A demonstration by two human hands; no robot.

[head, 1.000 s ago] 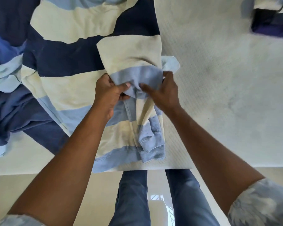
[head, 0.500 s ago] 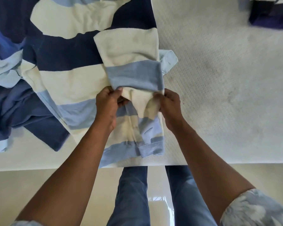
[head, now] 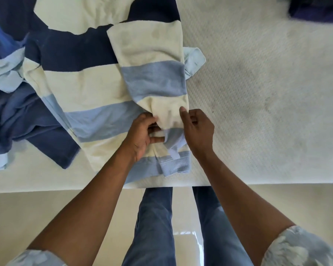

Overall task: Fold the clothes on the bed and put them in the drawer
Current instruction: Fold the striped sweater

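Note:
A striped shirt [head: 81, 87] in cream, navy and light blue lies spread on the white bed [head: 258, 93]. Its sleeve [head: 154, 77] is folded over the body and runs down toward the near edge. My left hand [head: 142, 135] pinches the sleeve's lower end with curled fingers. My right hand [head: 197, 129] holds the same cream part from the right, thumb on top. The ribbed light-blue cuff [head: 175, 166] lies just below both hands. The shirt's collar [head: 194, 60] sticks out at the right.
A heap of blue clothes [head: 12, 104] lies at the left of the bed. A dark purple garment [head: 315, 10] sits at the far right corner. The bed's near edge [head: 258, 181] runs across, with my legs [head: 156, 227] and pale floor below.
Both hands have drawn the sleeve toward the near edge of the bed, so it lies longer and flatter over the shirt. The right hand has shifted its grip to the cream band.

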